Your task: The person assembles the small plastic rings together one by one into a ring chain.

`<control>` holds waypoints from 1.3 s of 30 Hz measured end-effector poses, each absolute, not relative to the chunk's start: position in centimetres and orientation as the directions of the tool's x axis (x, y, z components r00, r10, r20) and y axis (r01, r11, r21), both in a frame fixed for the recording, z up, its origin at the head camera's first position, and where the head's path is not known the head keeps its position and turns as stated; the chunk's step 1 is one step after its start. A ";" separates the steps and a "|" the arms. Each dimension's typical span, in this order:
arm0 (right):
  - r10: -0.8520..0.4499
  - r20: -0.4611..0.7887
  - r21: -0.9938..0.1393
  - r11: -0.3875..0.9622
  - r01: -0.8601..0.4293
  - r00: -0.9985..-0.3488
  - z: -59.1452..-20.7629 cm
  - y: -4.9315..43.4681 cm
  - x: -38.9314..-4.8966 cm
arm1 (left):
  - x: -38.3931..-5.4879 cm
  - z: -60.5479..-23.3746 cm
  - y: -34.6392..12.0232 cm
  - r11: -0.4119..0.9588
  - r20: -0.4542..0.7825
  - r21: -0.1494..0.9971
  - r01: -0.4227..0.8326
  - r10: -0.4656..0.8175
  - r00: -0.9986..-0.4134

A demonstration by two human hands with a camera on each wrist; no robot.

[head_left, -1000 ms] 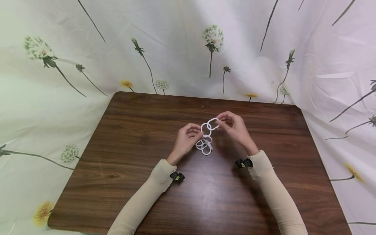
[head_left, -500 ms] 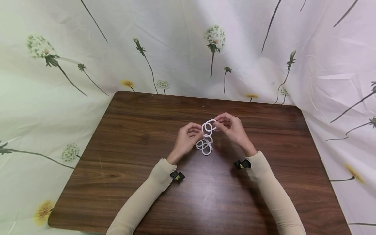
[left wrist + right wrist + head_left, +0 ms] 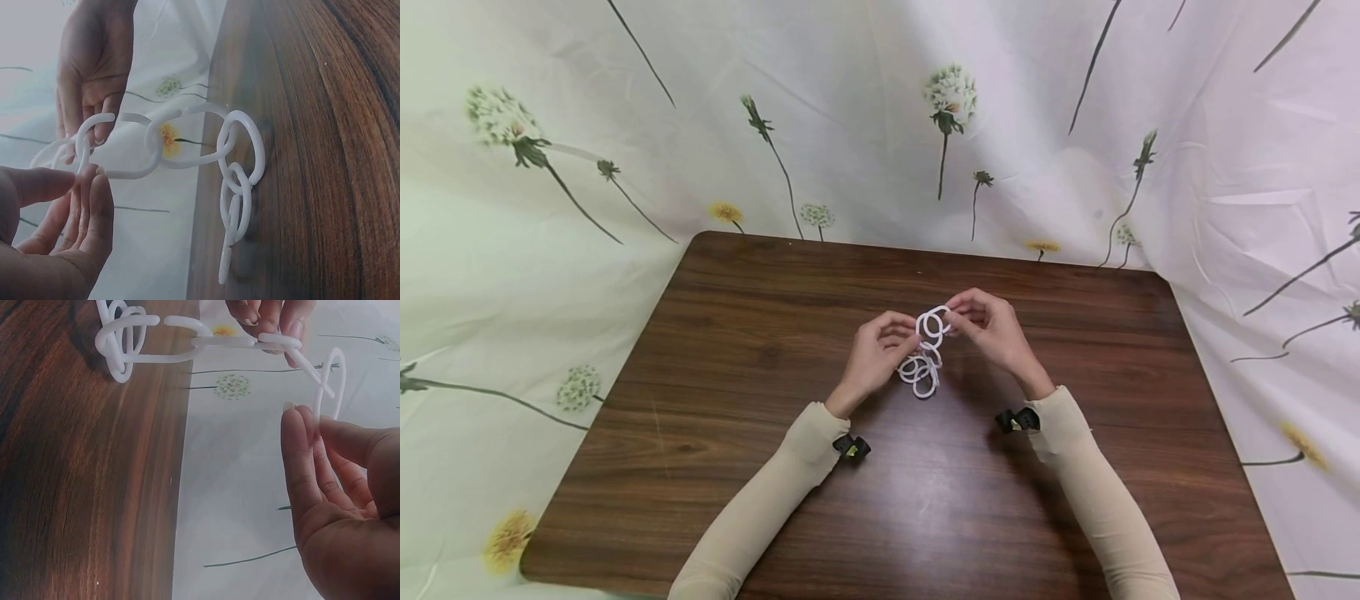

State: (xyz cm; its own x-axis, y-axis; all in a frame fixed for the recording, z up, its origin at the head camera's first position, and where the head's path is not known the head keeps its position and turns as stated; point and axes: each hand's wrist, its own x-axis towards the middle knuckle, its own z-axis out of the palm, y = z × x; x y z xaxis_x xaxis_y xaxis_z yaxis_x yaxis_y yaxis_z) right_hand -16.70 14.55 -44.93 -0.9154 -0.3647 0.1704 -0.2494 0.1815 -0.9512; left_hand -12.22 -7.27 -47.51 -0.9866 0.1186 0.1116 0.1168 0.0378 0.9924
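A chain of white plastic links (image 3: 255, 147) runs between the two hands and down to the wooden table. My left hand (image 3: 872, 357) pinches one link between thumb and fingertips. Close to its right, my right hand (image 3: 996, 333) pinches the end link (image 3: 342, 375) by its side. Between the hands the links overlap in the head view. Several links have a gap in the loop, as the right wrist view shows. The lower links (image 3: 925, 392) hang in a bunch below the left fingertips, close over the tabletop. Fingertips hide parts of the held links.
The dark wooden table (image 3: 760, 467) has rounded corners and spreads out around both hands. A white cloth (image 3: 865, 125) printed with dandelions hangs behind it and along the sides. Each wrist carries a small black camera (image 3: 852, 447) over a cream sleeve.
My right hand has moved slightly left toward the left hand, bringing its end link over the neighbouring link. The left hand has barely moved, and the hanging links have shifted a little left.
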 end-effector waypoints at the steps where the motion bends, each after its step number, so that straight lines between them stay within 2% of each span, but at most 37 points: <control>1: -0.364 0.170 -0.952 0.181 -0.249 -0.916 -44.9 14.5 -16.7 | -12.2 -47.5 -7.3 0.042 0.112 0.992 0.118 0.120 -0.986; 14: -0.355 0.182 -0.940 0.209 -0.268 -0.917 -45.4 14.2 -16.6 | -11.8 -47.6 -6.9 0.054 0.105 0.992 0.114 0.143 -0.984; 39: -0.334 0.251 -0.923 0.199 -0.328 -0.909 -43.1 15.6 -16.7 | -12.1 -48.0 -7.3 0.088 0.112 0.988 0.125 0.137 -0.984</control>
State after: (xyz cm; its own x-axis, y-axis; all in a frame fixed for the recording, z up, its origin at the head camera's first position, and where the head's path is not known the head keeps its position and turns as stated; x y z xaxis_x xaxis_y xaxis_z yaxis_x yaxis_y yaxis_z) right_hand -16.71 15.64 -43.06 -0.9085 -0.3339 0.2511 -0.3284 0.1992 -0.9233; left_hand -12.15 -7.27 -48.03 -0.9842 0.1369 0.1125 0.1252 0.0880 0.9882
